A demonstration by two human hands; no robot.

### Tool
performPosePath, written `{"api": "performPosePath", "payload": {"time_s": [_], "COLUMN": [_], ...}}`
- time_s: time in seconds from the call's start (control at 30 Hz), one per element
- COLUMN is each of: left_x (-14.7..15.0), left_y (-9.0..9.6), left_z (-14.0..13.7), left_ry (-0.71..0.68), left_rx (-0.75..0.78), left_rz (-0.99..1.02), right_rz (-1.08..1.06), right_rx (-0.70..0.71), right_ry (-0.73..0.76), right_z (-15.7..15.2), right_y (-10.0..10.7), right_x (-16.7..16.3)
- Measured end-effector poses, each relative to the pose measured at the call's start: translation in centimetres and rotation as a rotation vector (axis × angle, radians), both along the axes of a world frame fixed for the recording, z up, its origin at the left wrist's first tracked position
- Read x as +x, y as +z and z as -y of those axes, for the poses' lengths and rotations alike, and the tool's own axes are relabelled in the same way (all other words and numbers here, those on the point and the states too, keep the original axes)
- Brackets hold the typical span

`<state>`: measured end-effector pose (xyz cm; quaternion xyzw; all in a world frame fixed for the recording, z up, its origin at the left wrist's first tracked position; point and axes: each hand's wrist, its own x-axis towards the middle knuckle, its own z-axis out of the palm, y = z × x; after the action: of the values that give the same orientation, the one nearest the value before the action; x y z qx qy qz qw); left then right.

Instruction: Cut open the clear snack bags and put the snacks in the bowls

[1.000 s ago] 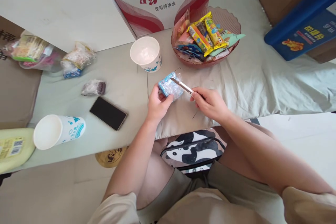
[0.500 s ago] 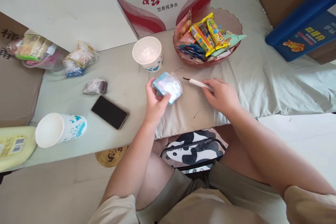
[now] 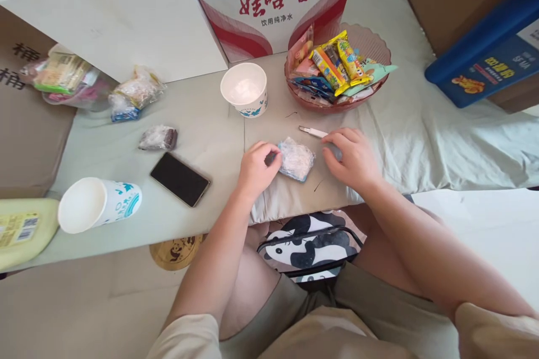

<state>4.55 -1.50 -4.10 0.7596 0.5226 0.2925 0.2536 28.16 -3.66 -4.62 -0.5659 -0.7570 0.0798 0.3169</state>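
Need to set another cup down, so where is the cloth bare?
Widest: the wrinkled cloth between the snack bowl and the blue box. Smaller: the patch between the phone and left hand. Crowded: around the right hand, with the wrapped packet and knife close by.

Dressed in a loose beige cloth top (image 3: 332, 336), short-sleeved, at the bottom centre, and olive-grey cloth shorts (image 3: 387, 300) just above it in the frame.
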Motion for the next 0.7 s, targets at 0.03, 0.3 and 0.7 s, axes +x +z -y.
{"api": "performPosePath", "payload": {"time_s": [0.03, 0.3, 0.7], "left_x": [-0.1, 0.5, -0.2], "left_y": [0.0, -0.1, -0.6], "left_z": [0.1, 0.8, 0.2], "left_ry": [0.02, -0.192, -0.219], "left_rx": [0.023, 0.049, -0.033], "left_rz": [-0.003, -0.08, 0.135], "right_rz": [-0.01, -0.069, -0.106], "right_rx": [0.0, -0.109, -0.138], "right_ry": [0.041, 0.226, 0.265], "right_z": [0.1, 0.4, 0.3], "right_y": [0.0, -0.5, -0.4], "right_x": [-0.1, -1.0, -1.1]}}
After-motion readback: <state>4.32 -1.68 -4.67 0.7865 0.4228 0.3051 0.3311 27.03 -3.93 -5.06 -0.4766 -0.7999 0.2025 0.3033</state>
